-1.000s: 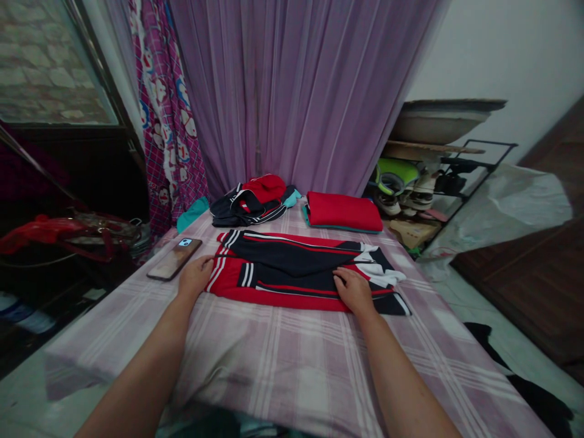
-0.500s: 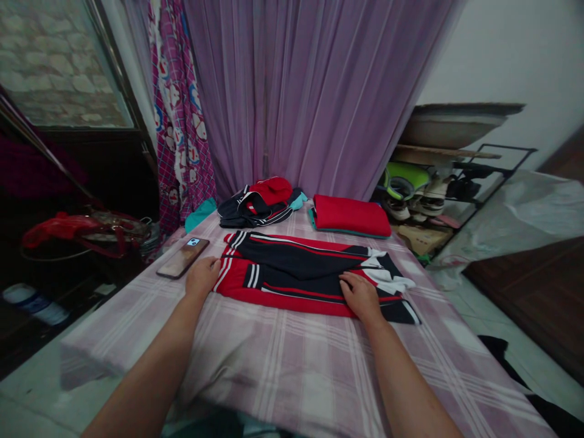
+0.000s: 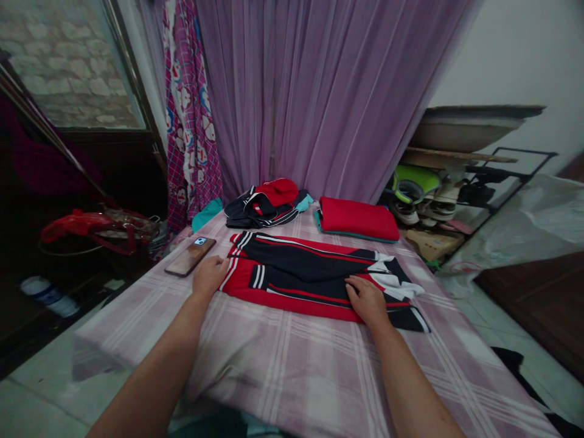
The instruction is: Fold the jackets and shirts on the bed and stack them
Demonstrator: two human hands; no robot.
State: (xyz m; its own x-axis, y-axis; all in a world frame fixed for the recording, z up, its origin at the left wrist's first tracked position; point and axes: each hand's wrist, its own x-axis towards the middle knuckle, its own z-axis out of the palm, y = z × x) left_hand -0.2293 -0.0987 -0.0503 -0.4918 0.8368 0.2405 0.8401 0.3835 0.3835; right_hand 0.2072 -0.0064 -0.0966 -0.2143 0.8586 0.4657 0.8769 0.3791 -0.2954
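A red, navy and white track jacket [image 3: 310, 267] lies folded into a long strip on the table, its striped cuffs and hem to the left and its white part to the right. At the left end, my left hand [image 3: 208, 275] has its fingers curled in at the striped edge; the fingertips are partly hidden. My right hand [image 3: 367, 299] rests on the navy and red cloth toward the right end, fingers stretched over it. A phone [image 3: 190, 256] lies face down just beyond my left hand.
Behind the jacket are a crumpled navy and red garment [image 3: 264, 204] and a folded red garment [image 3: 358, 218]. A plaid cloth [image 3: 319, 371] covers the table. Purple curtains [image 3: 314, 97] hang behind. A shoe rack [image 3: 490, 207] stands at the right; a red object [image 3: 77, 226] is at the left.
The whole view has shifted slightly, so everything appears a little farther right. Both hands keep their places on the jacket, which looks unchanged.
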